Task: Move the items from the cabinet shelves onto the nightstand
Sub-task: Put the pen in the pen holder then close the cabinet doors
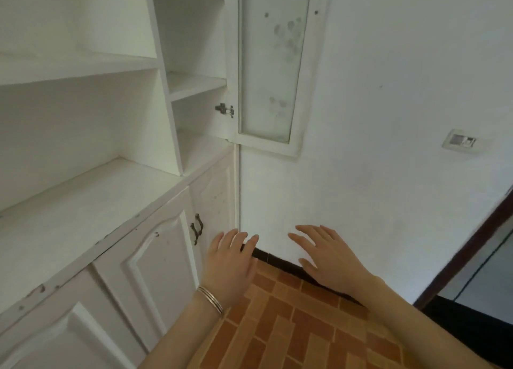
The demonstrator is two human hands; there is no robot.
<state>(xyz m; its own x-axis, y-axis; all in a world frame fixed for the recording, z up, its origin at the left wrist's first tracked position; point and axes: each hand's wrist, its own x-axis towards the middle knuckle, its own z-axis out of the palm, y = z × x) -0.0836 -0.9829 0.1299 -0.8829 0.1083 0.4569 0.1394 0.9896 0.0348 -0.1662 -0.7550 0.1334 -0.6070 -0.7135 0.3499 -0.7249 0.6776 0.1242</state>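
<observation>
While I am holding both arms forward, I am logging: left hand [230,263], 6 o'clock, fingers spread, gripping nothing; right hand [327,260], 5 o'clock, likewise spread and empty. Cabinet shelves [83,202], 9 to 11 o'clock, showing no items. Glass door [272,63], 12 o'clock, hanging open. Nightstand not showing. I am judging this an empty-handed search step; next I am needing to check unseen shelves.

The left hand [229,263] and the right hand [327,257] are bare, and both forearms run uncovered to the near edge of the view. Round the left wrist sits a stack of thin silver-coloured metal bangles [211,299]: narrow, plain round bands lying close against one another, with a dull shine. Their number is hard to tell, two or three.
</observation>
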